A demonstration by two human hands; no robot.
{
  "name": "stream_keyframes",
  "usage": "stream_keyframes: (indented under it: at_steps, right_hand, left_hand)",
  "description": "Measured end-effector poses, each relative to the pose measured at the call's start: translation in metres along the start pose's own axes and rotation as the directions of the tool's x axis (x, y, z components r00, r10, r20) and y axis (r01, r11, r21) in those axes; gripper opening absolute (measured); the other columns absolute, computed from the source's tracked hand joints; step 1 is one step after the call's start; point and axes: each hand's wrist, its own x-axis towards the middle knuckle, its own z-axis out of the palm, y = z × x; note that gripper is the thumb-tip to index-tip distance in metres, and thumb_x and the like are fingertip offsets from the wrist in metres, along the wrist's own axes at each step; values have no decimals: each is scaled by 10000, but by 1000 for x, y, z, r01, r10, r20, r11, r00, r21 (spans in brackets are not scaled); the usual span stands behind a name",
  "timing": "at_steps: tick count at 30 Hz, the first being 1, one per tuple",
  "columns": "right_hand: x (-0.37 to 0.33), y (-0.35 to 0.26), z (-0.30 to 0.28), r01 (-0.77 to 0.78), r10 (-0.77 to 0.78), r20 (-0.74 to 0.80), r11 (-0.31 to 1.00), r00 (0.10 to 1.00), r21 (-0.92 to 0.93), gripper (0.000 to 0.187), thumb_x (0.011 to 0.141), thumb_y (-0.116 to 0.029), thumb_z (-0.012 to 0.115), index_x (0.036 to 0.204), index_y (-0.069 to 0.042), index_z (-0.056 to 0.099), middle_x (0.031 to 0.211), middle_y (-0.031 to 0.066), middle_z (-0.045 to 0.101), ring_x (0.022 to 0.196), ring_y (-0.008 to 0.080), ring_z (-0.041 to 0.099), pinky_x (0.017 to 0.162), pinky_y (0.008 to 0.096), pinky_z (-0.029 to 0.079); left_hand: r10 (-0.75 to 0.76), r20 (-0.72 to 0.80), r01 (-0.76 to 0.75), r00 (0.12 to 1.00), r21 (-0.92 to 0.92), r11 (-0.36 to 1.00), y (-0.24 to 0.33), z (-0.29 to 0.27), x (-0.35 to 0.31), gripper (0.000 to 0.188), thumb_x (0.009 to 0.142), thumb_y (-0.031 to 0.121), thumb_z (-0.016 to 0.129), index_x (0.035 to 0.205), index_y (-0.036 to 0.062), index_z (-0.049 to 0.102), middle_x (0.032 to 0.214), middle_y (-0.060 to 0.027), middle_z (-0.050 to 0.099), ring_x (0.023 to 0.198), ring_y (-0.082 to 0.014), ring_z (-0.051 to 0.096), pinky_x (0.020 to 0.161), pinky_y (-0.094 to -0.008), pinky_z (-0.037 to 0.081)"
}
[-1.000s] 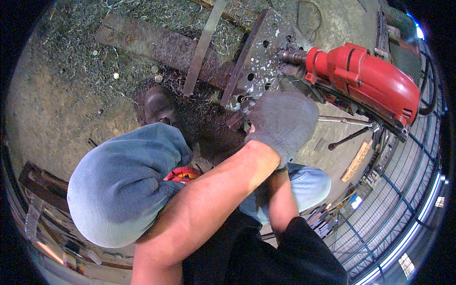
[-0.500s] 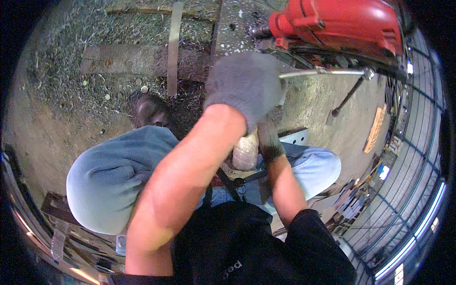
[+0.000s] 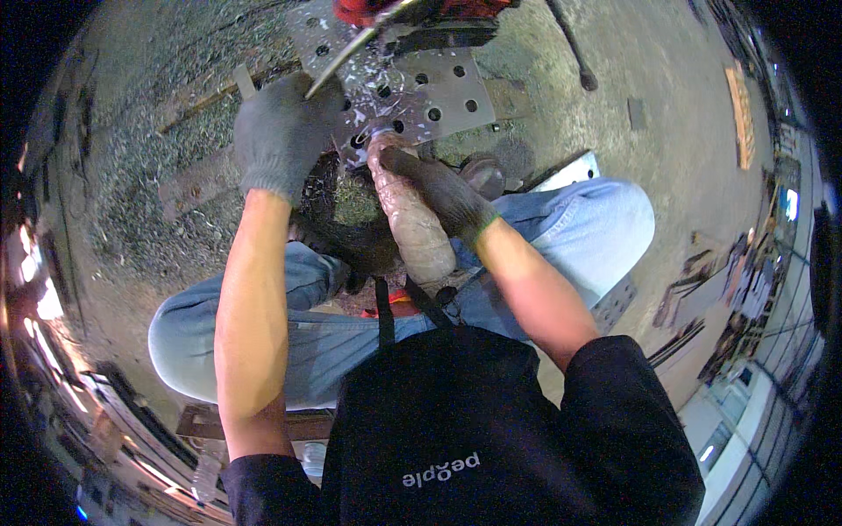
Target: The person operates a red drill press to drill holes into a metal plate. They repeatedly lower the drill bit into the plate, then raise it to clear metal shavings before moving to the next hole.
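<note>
My left hand (image 3: 285,131), in a grey knit glove, is closed at the lower end of a thin silver lever (image 3: 355,54). The lever slants up in front of a red machine (image 3: 425,10), mostly cut off by the top edge. In a darker glove, my right hand (image 3: 443,193) wraps round a crumpled, cloudy plastic bottle (image 3: 408,215). The bottle's narrow end tilts away from me, at the near edge of a steel plate (image 3: 447,88) with several round holes. White liquid splashes and shavings lie on the plate beside my left hand.
Metal shavings (image 3: 114,167) cover the floor at left, with flat bars among them. A black-tipped rod (image 3: 574,48) sticks out from the machine's right side. Another holed plate (image 3: 570,171) lies beyond my right knee. A wooden piece (image 3: 741,114) rests farther right.
The view has shifted, and the machine now sits higher and farther left. My hands have moved apart, uncovering the bottle and the holed plate. The lever now slants steeply rather than lying nearly level.
</note>
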Motion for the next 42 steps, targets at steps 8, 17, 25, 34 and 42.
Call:
stream_keyframes:
  at_steps: [8,17,25,34,42]
  right_hand:
    - [-17,-8,-6,68,-68,5,996,998,63,634,963,-557,496,1289,-20,580,1235,129,635,1114,158,568,1018,318,398]
    - [-4,12,-8,63,-63,-58,998,996,-14,579,967,-559,498,1261,-74,615,1185,127,660,1075,160,593,966,325,434]
    - [-16,-9,-4,85,-83,-44,996,996,37,465,984,-444,552,1222,-54,641,1134,55,670,1038,98,574,925,270,446]
    - [-2,7,-4,7,-41,88,935,995,355,411,1001,-380,542,1229,-48,623,1163,50,655,1059,107,568,989,285,420]
    - [4,15,-8,17,-27,38,968,999,251,442,1008,-397,518,1244,-36,616,1181,66,652,1085,112,562,993,291,415]
  left_hand:
    - [-27,-57,28,998,12,1000,4,4,-1,463,829,538,618,929,103,741,785,-211,682,801,-400,676,717,-472,527]
    - [-32,-62,33,998,13,999,4,7,0,470,818,555,632,907,107,746,758,-198,676,771,-390,677,688,-452,527]
    - [-63,-86,63,994,-2,998,5,7,-3,455,811,546,642,879,107,743,772,-198,676,770,-388,676,683,-440,527]
    - [-3,-109,5,994,21,1000,-7,17,2,478,789,564,663,918,110,739,778,-214,675,773,-398,674,679,-460,528]
    - [-25,-112,29,993,34,999,-1,15,0,511,795,592,640,960,118,738,787,-204,686,794,-402,678,697,-472,535]
